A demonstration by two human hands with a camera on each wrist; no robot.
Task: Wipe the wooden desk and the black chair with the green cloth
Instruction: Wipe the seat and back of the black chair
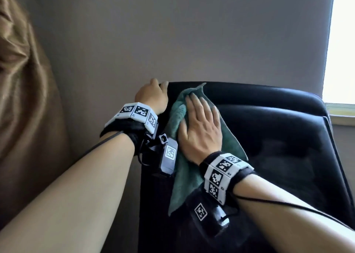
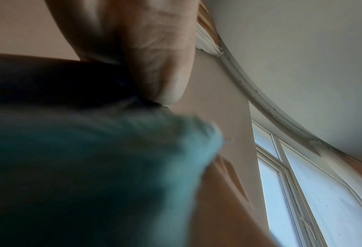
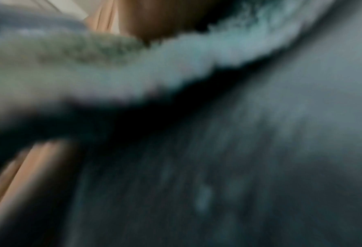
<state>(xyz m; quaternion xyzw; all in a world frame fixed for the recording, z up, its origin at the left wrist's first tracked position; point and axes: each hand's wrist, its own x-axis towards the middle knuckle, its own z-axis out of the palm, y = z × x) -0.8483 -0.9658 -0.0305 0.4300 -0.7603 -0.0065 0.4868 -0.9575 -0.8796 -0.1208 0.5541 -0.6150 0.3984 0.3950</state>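
The black chair [image 1: 269, 141] fills the lower right of the head view, its padded backrest facing me. The green cloth [image 1: 184, 168] hangs over the backrest's left part. My right hand [image 1: 199, 122] lies flat on the cloth with straight fingers, pressing it against the backrest. My left hand [image 1: 153, 93] grips the top left corner of the backrest, fingers curled over its edge. In the left wrist view the left hand [image 2: 146, 50] rests on the chair's dark edge [image 2: 48, 80] above the blurred cloth [image 2: 103, 158]. The right wrist view is blurred, showing the cloth [image 3: 133, 73] on the black surface [image 3: 260, 167].
A plain grey-brown wall [image 1: 172, 31] stands behind the chair. A tan curtain [image 1: 23, 79] hangs at the left. A bright window [image 1: 342, 45] with a sill is at the right edge, seen also as a window [image 2: 323, 192] in the left wrist view.
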